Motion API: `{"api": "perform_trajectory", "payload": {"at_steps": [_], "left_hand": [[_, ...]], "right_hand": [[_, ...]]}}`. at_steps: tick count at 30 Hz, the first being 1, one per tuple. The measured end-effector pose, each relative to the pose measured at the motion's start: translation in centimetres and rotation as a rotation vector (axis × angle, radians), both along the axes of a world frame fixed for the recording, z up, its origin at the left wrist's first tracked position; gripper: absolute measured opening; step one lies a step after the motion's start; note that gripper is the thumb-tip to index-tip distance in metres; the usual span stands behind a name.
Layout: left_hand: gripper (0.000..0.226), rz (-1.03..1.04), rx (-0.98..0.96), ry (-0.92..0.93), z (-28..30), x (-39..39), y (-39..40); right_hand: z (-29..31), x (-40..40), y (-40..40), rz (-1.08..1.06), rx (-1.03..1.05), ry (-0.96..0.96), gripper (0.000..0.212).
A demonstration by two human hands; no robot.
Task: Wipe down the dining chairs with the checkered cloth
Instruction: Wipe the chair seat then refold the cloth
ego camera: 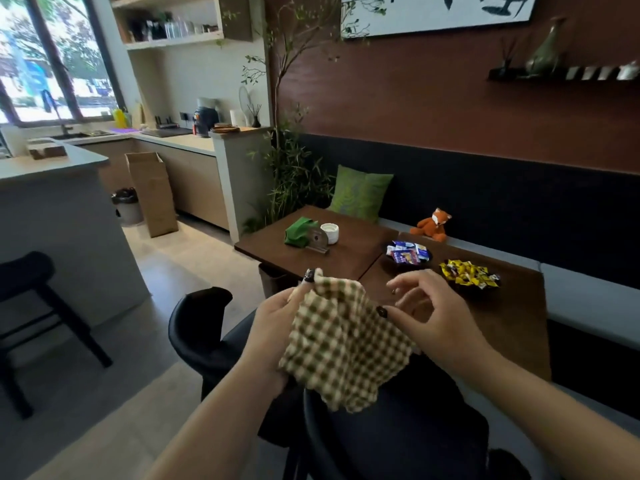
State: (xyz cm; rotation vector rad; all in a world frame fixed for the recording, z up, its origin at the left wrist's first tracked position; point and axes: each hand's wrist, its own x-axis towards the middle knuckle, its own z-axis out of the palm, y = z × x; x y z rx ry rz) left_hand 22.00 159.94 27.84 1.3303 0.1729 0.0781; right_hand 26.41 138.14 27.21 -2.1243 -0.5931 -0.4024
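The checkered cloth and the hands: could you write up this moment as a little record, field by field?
cloth: checkered cloth, held up in the air above a black dining chair
left hand: left hand grips the cloth's left edge
right hand: right hand at the cloth's right edge, thumb on it, fingers loosely curled; grip unclear
second chair: black chair to the left, untouched
table: wooden table behind, with two dishes of wrapped sweets
wiping: not yet begun, cloth off the chair

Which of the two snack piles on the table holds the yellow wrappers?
The pile of yellow-wrapped snacks, farther right, nearest the right hand; the other pile is blue and white.
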Motion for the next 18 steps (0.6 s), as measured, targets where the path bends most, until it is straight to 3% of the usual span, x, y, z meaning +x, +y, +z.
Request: {"api": "perform_trajectory", "payload": {"at_steps": [2,4,8,11,14,18], "left_hand": [[0.031,-0.046,0.001,0.0,0.8,2.5,0.4],[0.042,-0.101,0.027,0.001,1.7,5.0,1.0],[0.047,-0.166,0.119,0.014,3.2,8.7,3.0],[0.04,-0.212,0.062,0.038,3.3,10.6,5.5],[0.033,-0.295,-0.032,0.059,3.1,12.4,8.6],[0.02,-0.382,-0.019,-0.006,2.6,14.6,12.6]], "right_hand": [[1.2,1.7,1.7,0.162,-0.026,-0.262,0.035],[2.7,3.6,3.7,0.26,-0.078,-0.385,0.041],[5.3,7.2,7.4,0.295,-0.194,-0.338,0.038],[6.6,9.6,9.5,0.278,-0.274,-0.269,0.031],[7.2,11.3,11.6,0.228,-0.273,-0.25,0.015],[7.4,12.6,14.8,0.119,-0.233,-0.242,0.009]]}}
